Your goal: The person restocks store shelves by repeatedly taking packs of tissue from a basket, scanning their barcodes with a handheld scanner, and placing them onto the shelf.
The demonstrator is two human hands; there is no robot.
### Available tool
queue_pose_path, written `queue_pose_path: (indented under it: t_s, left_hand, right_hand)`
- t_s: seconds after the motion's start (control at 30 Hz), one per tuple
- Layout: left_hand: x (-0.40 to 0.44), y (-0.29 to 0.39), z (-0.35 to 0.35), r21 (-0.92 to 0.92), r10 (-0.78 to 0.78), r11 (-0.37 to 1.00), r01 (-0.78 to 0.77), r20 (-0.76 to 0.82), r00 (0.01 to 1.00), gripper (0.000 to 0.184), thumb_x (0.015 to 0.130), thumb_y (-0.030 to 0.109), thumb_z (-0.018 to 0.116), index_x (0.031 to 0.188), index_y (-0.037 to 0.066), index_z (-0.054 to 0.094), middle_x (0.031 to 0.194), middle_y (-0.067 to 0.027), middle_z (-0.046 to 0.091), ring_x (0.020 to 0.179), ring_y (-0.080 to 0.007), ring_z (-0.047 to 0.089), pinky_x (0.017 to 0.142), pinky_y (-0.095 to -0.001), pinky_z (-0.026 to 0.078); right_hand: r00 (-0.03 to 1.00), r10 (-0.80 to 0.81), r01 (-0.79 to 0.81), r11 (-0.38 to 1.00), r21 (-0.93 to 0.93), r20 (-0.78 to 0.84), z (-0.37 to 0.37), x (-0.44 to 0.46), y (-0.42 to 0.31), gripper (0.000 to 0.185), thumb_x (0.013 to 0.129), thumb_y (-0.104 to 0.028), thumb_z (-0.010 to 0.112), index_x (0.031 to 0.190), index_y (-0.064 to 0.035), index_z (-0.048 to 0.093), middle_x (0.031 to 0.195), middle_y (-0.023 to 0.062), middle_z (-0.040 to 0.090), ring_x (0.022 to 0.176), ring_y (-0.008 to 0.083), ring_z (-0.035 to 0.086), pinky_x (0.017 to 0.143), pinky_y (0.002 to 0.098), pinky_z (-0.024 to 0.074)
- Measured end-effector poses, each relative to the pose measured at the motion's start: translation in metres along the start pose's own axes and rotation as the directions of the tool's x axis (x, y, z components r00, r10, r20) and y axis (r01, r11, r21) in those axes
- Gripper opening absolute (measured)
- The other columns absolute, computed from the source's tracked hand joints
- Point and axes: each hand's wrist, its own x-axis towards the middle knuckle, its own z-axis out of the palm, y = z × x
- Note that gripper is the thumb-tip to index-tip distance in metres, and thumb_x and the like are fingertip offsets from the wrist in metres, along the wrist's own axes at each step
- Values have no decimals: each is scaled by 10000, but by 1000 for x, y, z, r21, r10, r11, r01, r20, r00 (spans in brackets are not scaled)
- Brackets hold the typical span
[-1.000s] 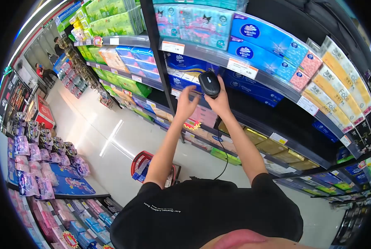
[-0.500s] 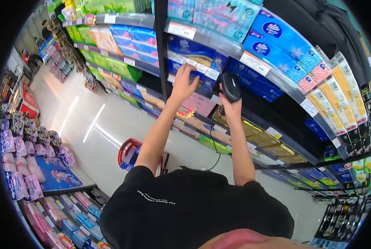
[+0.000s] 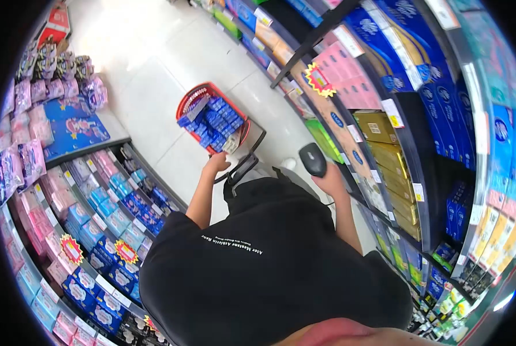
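Note:
My right hand (image 3: 331, 181) is closed around a black handheld barcode scanner (image 3: 312, 160), held up in front of the lower shelves on the right. A cable trails below that hand. My left hand (image 3: 216, 164) is beside the near end of a red shopping basket (image 3: 195, 91), close to its black handle (image 3: 247, 164). Its fingers are partly hidden and look bent; whether they touch the handle or basket I cannot tell. Inside the basket lie several blue packs (image 3: 220, 118) and a whitish item (image 3: 231, 142) at the near end.
Shelves on the right hold blue tissue packs (image 3: 379, 43), pink packs (image 3: 346, 72) and gold boxes (image 3: 397, 173). To the left, a display shelf (image 3: 105, 222) carries pink and blue packages. A blue board (image 3: 76, 130) stands by hanging pink bags (image 3: 24, 164). Pale tiled floor (image 3: 148, 69) runs between.
My view has turned left and down toward the basket. My left hand has come away from the blue packs on the shelf and down beside the basket. The scanner stays in my right hand, now lower.

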Motion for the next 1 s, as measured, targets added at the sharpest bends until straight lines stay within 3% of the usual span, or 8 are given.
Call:
queue_pose_path:
  t_s: [0.17,0.27,0.47,0.6,0.73,0.8,0.93,1.0]
  left_hand:
    - [75,-18,56,-232,82,966,-111,-135,988,343,834,293,599,961,-11,696,925,-213,711,855,-335,700,750,-432,539]
    - [115,-23,61,-485,-64,871,72,32,997,372,796,325,641,965,-3,692,970,-228,702,951,-351,678,844,-416,520]
    - [169,-102,37,-736,-422,673,73,-301,855,289,808,218,632,995,3,682,881,-164,717,857,-280,694,795,-367,531]
    - [183,-158,-18,-991,-578,-102,91,133,805,363,917,207,593,1224,22,536,1099,-157,652,971,-273,663,781,-409,543]
    - [247,-236,-15,-949,-790,-293,-113,173,588,593,900,375,651,1343,28,461,1290,-206,538,1100,-391,576,944,-556,478]
    - [289,-334,27,-1000,-653,21,20,2,757,657,908,470,622,1391,61,446,1314,-186,539,1147,-389,542,951,-600,449]
    - [282,-341,-7,-854,-98,-513,87,159,982,612,1017,517,311,1356,41,494,1276,-137,610,1120,-331,606,925,-529,495]
    - [283,-322,-12,-895,-415,-445,-9,197,888,606,1024,491,352,1404,29,453,1326,-150,586,1190,-344,583,931,-509,514]
  right_hand:
    - [914,-194,191,981,44,356,64,64,-63,582,645,-115,707,1209,-29,588,1075,224,651,983,406,626,825,450,510]
    - [855,-235,172,969,175,462,120,76,-69,708,656,-113,705,1341,-80,530,1227,194,625,1049,393,624,891,430,518]
    - [817,-97,180,979,-92,569,174,63,-67,581,680,-128,705,1243,-54,584,1394,151,520,1079,363,620,922,439,517]
    - [838,-23,37,999,-15,545,175,80,-70,522,684,-139,707,1190,-63,602,1233,172,604,1008,383,633,873,449,522]
    - [785,160,-137,987,-85,599,178,94,-75,463,682,-190,718,1116,-67,615,1021,191,662,950,399,636,832,467,514]
    - [809,70,-102,995,21,583,179,98,-76,435,680,-220,719,1074,-65,621,960,197,669,942,404,636,818,466,511]
    - [760,170,-211,977,-9,628,179,100,-73,427,660,-221,732,1048,-80,625,931,180,675,912,394,637,777,453,512]
    - [775,195,-214,976,-41,601,182,95,-59,411,668,-233,718,1043,-89,631,940,184,678,917,398,635,790,469,511]
